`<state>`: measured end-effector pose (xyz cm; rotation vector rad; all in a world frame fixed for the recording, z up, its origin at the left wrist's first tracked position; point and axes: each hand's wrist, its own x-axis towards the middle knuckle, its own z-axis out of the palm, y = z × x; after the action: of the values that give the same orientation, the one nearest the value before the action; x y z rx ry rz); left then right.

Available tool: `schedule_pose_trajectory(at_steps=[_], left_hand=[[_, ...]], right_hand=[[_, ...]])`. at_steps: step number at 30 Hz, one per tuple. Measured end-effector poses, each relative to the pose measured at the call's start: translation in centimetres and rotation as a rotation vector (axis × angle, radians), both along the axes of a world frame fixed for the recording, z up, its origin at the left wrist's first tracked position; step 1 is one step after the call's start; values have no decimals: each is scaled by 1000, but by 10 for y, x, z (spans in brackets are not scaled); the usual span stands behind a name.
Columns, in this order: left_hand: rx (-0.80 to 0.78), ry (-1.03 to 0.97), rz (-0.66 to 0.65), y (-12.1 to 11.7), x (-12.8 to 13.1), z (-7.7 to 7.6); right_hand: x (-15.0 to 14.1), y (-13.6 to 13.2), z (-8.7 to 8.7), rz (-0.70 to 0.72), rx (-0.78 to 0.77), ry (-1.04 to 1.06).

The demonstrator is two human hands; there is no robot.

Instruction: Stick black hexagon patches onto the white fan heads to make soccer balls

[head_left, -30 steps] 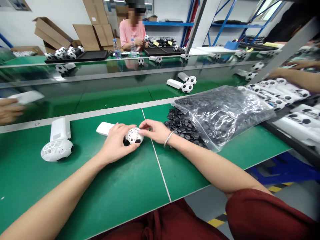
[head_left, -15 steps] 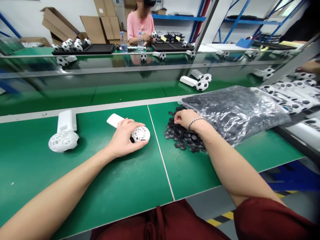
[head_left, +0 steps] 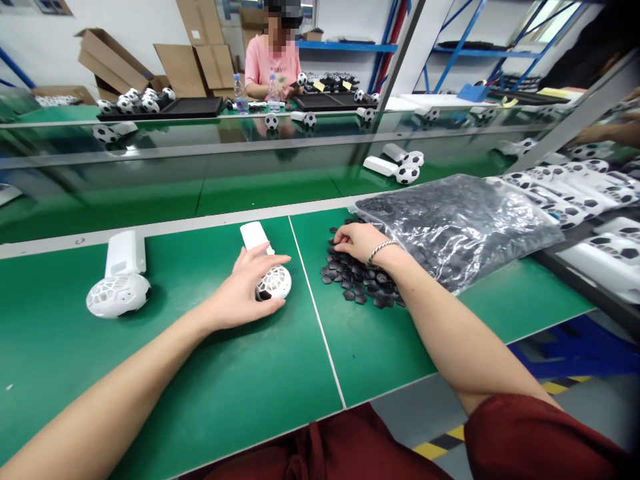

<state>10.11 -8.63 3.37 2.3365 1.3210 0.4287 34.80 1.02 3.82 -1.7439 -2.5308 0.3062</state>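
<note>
My left hand (head_left: 243, 285) rests on a white handheld fan with a football-patterned grille head (head_left: 274, 283), fingers curved over the head, its handle pointing away from me. My right hand (head_left: 357, 241) lies fingers-down on a loose pile of small black hexagonal pieces (head_left: 357, 277) spilling from a clear plastic bag (head_left: 455, 223). Whether a piece is pinched in its fingers is hidden. A second white fan (head_left: 119, 283) lies alone on the green table (head_left: 210, 373) to the left.
A conveyor belt (head_left: 240, 190) with finished black-and-white fans (head_left: 400, 167) runs behind the table. Trays of fans (head_left: 575, 193) stand at the right. A person in pink sits across at the far bench, beside cardboard boxes (head_left: 115, 60).
My right hand left the fan's head and moved right onto the pile of black pieces. The left hand turned the fan so that its handle points away.
</note>
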Motion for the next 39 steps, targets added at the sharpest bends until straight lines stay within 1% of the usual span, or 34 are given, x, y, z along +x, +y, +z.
schedule_pose_trajectory(at_steps=[3,5,6,10,12,15,18,20,22,24,26,28,30,33,35,39], left_hand=[[14,-56,98,-1,-1,-2],[24,-81,129,-2,0,-4],[17,-90,113,-2,0,-5],[-31,-118,-32,2,-5,-3],[-37,-116,-34,3,-7,-2],[-39,-99,12,3,-8,-2],[-67,-108,-16,4,-10,-1],[-97,-113,-58,4,-11,1],[-126,-112,-82,5,-12,1],[-141,-116,-57,5,-12,2],[-143,-132,4,4,-12,2],[-149,-147,40,4,-12,3],[-170,-152,7,5,-14,5],[-206,-150,-64,6,-15,9],[-216,-168,-52,4,-13,8],[-204,-231,31,0,-4,1]], right_hand=[[-4,2,-3,-13,78,5],[-6,4,-6,1,101,-21],[-6,4,-7,16,108,-38],[-11,4,-12,93,154,-92],[-14,6,-14,126,183,-96],[-17,11,-18,146,214,-72],[-18,15,-18,142,213,-17],[-18,11,-15,143,200,37],[-21,0,-9,169,163,195],[-26,-14,-4,243,97,436],[-33,-28,-1,336,32,640],[-39,-39,0,404,-6,740],[-43,-45,-1,468,-14,779],[-48,-51,-2,613,35,761],[-51,-54,-3,695,77,733],[-56,-62,-3,759,121,641]])
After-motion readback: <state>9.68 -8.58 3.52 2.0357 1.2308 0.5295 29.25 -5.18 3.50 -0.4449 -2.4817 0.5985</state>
